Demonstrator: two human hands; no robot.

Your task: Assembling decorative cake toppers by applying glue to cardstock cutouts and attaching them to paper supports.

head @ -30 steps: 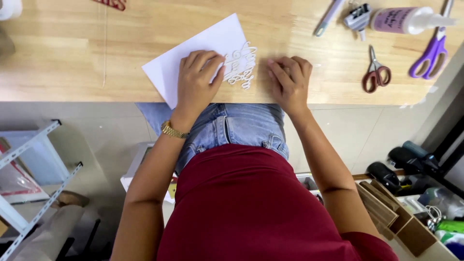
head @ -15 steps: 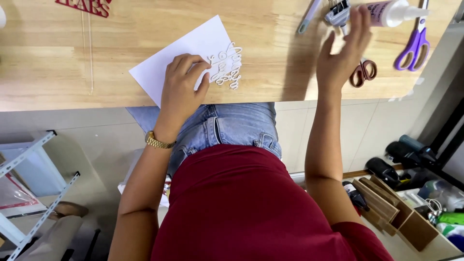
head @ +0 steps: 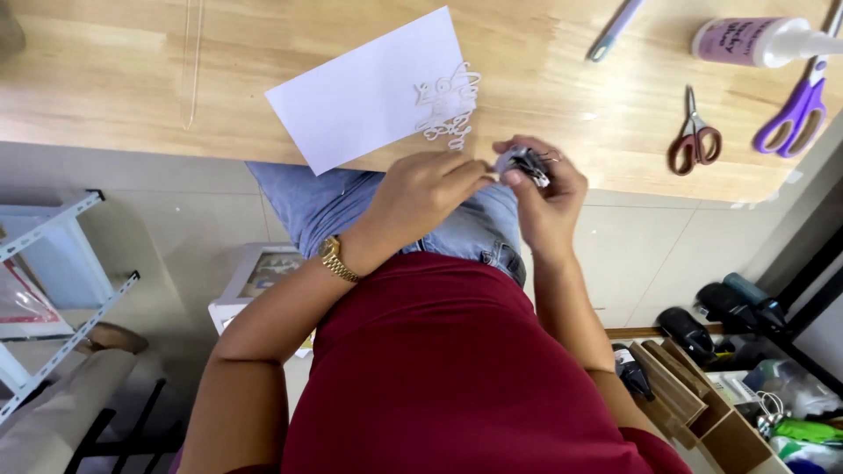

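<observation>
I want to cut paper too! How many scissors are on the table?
2. Red-handled scissors lie near the table's front edge, at the right. Purple-handled scissors lie just right of them, partly cut off by the picture's edge. More could be out of view.

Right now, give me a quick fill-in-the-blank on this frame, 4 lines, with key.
1. Both hands, left hand and right hand, meet on a small dark ___ at the table's near edge.
2. The white paper sheet lies on the wooden ___.
3. The gold wristwatch sits on the ___ wrist.
4. The brown-handled scissors lie beside larger scissors with ___ handles.

Missing words: tool; table; left; purple
</observation>
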